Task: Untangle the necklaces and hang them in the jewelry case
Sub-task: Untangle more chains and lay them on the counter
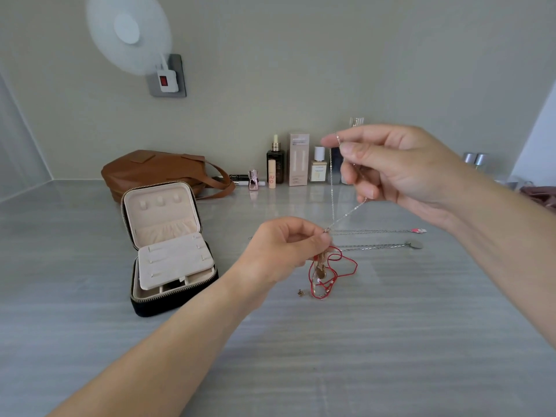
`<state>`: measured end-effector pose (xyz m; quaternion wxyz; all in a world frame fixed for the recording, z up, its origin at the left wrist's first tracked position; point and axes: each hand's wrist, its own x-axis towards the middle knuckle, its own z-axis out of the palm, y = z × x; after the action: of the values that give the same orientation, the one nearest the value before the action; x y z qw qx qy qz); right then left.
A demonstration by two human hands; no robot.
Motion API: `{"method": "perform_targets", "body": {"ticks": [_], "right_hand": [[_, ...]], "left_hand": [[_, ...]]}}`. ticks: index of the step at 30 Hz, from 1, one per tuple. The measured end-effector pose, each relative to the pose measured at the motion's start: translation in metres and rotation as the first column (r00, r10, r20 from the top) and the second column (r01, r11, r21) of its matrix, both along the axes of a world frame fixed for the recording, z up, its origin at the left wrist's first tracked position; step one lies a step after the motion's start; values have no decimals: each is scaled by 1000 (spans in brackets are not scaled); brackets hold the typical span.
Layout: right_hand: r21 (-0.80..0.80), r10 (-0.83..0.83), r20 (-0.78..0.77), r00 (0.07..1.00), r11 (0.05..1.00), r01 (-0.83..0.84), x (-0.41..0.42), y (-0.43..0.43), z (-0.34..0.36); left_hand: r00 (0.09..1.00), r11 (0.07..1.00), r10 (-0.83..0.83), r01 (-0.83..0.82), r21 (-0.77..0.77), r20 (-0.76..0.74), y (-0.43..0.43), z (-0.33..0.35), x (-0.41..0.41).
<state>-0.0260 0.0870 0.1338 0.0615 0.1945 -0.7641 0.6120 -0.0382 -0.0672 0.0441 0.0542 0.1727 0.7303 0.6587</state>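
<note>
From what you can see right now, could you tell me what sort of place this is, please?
Probably a home vanity: skincare bottles line the wall, an open jewelry case sits on the grey counter, and a brown handbag lies behind it.

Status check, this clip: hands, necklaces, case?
Left hand pinches tangled red cord clump. Right hand pinches thin silver chain, held up taut. Open beige-lined jewelry case: hooks bare. Two other silver chains on grey table.

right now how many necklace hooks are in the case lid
3, in a row near the top of the open jewelry case lid: left hook, middle hook, right hook. All are bare; none seems hidden.
</note>
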Motion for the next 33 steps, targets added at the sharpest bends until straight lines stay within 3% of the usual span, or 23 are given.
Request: {"method": "perform_targets", "body": {"ticks": [7, 15, 21, 26, 33], "right_hand": [[64, -26, 5, 1000, 998, 26, -1, 7, -9], [24, -14, 24, 1000, 1000, 13, -3, 16, -26], [-114, 35, 69, 997, 993, -27, -8, 28, -55], [-221, 111, 97, 989, 971, -87, -8, 36, -72], [-264, 86, 73, 994, 963, -64, -2, 39, -76]], "left_hand": [[999, 999, 38, -37, 28, -10, 0, 2, 1], [1000, 996, 19, -17, -89, 20, 1, 1, -1], [985, 995, -57, 70, -76, 166, 2, -2, 1], [993, 971, -64, 86, -222, 103, 1, -7, -1], [994, 963, -34, 60, -263, 105, 4, -14, -3]]}}
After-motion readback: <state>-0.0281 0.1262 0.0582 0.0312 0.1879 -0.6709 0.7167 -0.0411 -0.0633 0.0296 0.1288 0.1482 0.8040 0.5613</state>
